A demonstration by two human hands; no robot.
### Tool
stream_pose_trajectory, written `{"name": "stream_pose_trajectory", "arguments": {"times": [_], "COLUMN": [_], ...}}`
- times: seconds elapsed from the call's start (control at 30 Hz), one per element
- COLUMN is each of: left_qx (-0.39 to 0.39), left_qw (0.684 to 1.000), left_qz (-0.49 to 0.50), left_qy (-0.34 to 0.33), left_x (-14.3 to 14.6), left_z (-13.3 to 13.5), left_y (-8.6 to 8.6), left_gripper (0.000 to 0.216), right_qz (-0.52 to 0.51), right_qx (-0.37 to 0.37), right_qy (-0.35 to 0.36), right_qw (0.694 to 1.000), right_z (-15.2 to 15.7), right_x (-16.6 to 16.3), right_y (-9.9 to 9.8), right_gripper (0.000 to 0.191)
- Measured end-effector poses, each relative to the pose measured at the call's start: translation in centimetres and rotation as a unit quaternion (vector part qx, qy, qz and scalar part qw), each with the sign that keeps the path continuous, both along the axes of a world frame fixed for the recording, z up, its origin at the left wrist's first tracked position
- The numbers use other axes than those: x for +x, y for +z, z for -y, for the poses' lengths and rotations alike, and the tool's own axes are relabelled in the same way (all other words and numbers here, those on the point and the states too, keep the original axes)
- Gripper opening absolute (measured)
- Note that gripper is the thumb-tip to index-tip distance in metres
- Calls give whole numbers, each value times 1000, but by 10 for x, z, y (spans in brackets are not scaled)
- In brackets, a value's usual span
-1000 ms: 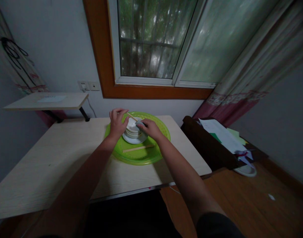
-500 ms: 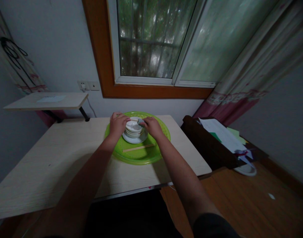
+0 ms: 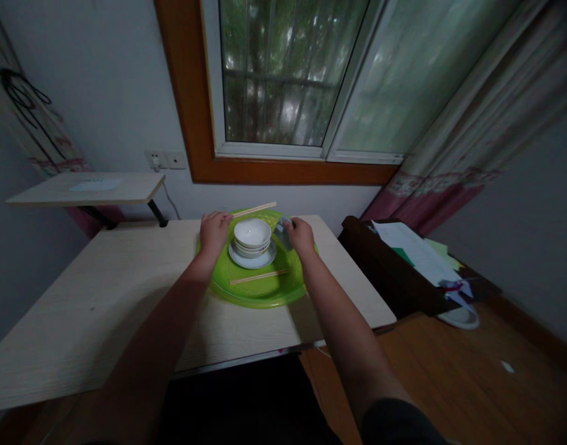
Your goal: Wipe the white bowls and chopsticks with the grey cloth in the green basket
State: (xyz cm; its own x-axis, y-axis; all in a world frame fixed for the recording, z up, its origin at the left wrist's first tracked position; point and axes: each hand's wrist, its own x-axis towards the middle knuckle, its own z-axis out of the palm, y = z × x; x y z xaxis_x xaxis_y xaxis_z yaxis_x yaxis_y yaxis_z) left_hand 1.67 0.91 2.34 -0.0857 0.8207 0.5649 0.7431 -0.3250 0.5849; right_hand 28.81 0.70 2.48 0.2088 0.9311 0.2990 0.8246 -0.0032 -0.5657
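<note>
Nearest you, the pale table (image 3: 102,290) is bare along its near edge. The round green tray (image 3: 260,296) sits toward the far right corner. On the tray's near half a loose chopstick (image 3: 259,277) lies flat, almost parallel to the table's near edge. Just beyond it, at the tray's middle, a stack of white bowls (image 3: 252,237) rests on a white saucer (image 3: 260,260).

Your left hand (image 3: 214,230) is at the tray's far left rim, pinching the lifted chopstick (image 3: 256,209) by its left end. The stick points right above the far rim, clear of the bowls. It looks light, stiff and thin, so it would likely roll in a loose pinch. A grip a little further in from the end should steady it.

Your right hand (image 3: 301,235) is at the tray's far right side, fingers curled around a grey pad (image 3: 282,233) just beside the bowls. I cannot tell whether the pad touches them. It looks soft and light, and any edge should do for holding it. The bowls are probably smooth and breakable, best held by the saucer or with both hands.

Beyond the table are a small wall shelf (image 3: 86,187) on the left and the window (image 3: 283,74).
</note>
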Motion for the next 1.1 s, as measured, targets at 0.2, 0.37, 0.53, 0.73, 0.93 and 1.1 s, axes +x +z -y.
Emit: {"name": "stream_pose_trajectory", "arguments": {"times": [0.2,0.37,0.53,0.73,0.93,1.1], "left_qx": [-30,-38,-33,-61,-98,-85], "left_qw": [995,990,982,973,958,960], "left_qz": [89,117,127,129,74,82], "left_qy": [-28,-73,-136,-179,-261,-253], "left_x": [3,7,11,15,17,18], "left_z": [1,0,4,7,8,12], "left_y": [-1,-3,-2,-1,-4,-1], "left_gripper": [21,19,19,19,26,33], "right_qz": [1,-11,-98,-333,-437,-530], "right_qx": [-7,-4,104,74,44,75], "right_qy": [-14,-23,42,253,278,250], "right_qw": [1000,1000,989,905,854,807], "right_z": [4,2,-1,2,5,5], "right_x": [-1,-2,-3,-8,-13,-14], "right_y": [3,-1,0,1,4,8], "right_gripper": [30,27,29,36,42,46]}}
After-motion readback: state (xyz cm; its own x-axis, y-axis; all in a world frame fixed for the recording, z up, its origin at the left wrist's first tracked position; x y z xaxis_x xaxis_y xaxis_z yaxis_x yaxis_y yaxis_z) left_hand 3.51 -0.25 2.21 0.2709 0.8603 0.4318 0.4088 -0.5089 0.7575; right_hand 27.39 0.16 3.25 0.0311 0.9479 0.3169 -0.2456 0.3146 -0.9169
